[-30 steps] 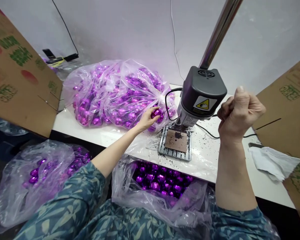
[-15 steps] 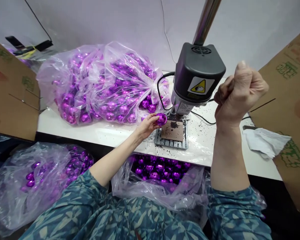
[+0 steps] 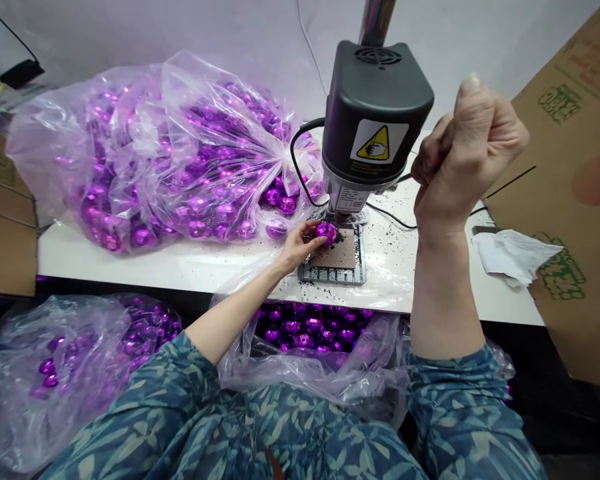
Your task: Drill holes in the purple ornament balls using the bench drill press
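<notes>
Pinching a purple bead (image 3: 326,233), left fingers (image 3: 306,230) sit by drill-plate edge (image 3: 331,281); right hand (image 3: 467,153) fisted.

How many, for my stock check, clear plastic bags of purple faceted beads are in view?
3: a large tied bag on the white bench, an open bag just below the bench's front edge, and a third bag low at the left. Others may be hidden out of view.

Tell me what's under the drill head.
Under the drill head, a brown pad lies on a metal grid plate, scattered with dark debris. The left hand and its purple faceted bead cover the spot directly below it.
</notes>
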`<control>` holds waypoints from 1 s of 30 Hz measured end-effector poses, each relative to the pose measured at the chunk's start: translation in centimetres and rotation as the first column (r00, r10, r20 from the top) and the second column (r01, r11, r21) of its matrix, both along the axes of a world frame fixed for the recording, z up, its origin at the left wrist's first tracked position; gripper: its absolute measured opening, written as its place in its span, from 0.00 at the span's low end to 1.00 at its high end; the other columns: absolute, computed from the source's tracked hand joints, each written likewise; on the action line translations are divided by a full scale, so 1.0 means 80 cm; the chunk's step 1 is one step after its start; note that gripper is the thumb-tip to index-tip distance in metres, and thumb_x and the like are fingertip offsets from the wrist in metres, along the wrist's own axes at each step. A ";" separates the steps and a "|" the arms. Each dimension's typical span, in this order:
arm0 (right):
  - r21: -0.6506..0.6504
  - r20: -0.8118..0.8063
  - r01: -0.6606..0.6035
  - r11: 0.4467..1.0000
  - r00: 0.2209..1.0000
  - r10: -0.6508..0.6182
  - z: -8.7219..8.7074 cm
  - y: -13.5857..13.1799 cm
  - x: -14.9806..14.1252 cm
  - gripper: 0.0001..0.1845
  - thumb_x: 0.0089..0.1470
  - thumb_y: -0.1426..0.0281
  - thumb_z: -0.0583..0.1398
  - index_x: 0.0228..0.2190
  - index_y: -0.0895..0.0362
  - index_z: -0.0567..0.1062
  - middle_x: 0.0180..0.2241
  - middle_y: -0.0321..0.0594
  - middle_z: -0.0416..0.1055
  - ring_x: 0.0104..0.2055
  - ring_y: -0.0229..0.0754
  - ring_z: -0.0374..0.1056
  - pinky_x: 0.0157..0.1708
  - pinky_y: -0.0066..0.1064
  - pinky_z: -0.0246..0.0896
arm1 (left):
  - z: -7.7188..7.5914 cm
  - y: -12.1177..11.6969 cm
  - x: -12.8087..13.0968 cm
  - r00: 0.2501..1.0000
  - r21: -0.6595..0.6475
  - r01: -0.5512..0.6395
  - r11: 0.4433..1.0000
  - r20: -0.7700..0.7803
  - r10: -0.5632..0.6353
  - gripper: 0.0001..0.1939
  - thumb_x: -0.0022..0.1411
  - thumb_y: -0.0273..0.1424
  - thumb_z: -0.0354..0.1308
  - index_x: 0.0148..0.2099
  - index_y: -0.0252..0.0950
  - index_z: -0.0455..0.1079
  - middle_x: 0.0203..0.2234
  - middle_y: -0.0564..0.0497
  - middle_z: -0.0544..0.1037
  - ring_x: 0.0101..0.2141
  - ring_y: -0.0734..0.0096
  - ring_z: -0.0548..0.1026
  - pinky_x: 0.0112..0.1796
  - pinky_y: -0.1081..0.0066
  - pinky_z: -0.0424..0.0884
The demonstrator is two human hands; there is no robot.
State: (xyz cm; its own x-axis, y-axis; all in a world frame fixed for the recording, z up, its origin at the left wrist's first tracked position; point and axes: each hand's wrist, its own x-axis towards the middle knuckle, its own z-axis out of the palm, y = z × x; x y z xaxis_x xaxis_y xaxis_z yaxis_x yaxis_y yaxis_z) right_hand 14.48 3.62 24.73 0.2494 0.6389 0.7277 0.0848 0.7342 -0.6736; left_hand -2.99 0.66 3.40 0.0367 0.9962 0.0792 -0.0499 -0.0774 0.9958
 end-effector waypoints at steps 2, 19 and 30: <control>0.009 -0.006 -0.002 1.000 1.000 0.002 0.000 0.000 0.000 0.32 0.59 0.46 0.55 0.17 0.52 0.49 0.11 0.25 0.49 0.12 0.26 0.48 0.13 0.25 0.40 | 0.001 0.001 0.001 0.999 -0.003 0.012 1.000 -0.044 -0.012 0.29 0.57 0.38 0.71 0.57 0.34 0.70 0.48 0.42 0.81 0.45 0.63 0.79 0.48 0.61 0.77; 0.004 -0.049 -0.020 1.000 0.999 0.020 0.002 -0.002 -0.005 0.24 0.64 0.70 0.50 0.17 0.53 0.50 0.10 0.22 0.48 0.12 0.23 0.47 0.15 0.21 0.40 | -0.011 -0.010 0.024 0.956 0.133 0.099 0.986 -0.288 -0.057 0.30 0.58 0.31 0.70 0.60 0.36 0.66 0.55 0.42 0.77 0.54 0.57 0.76 0.59 0.57 0.71; 0.276 -0.123 0.111 0.955 0.989 -0.079 -0.045 -0.020 -0.005 0.29 0.62 0.62 0.58 0.16 0.56 0.51 0.11 0.26 0.48 0.13 0.23 0.48 0.17 0.24 0.41 | -0.023 -0.007 0.022 0.968 0.233 0.106 0.967 -0.246 -0.047 0.28 0.59 0.33 0.71 0.58 0.37 0.65 0.53 0.42 0.78 0.54 0.56 0.78 0.57 0.53 0.74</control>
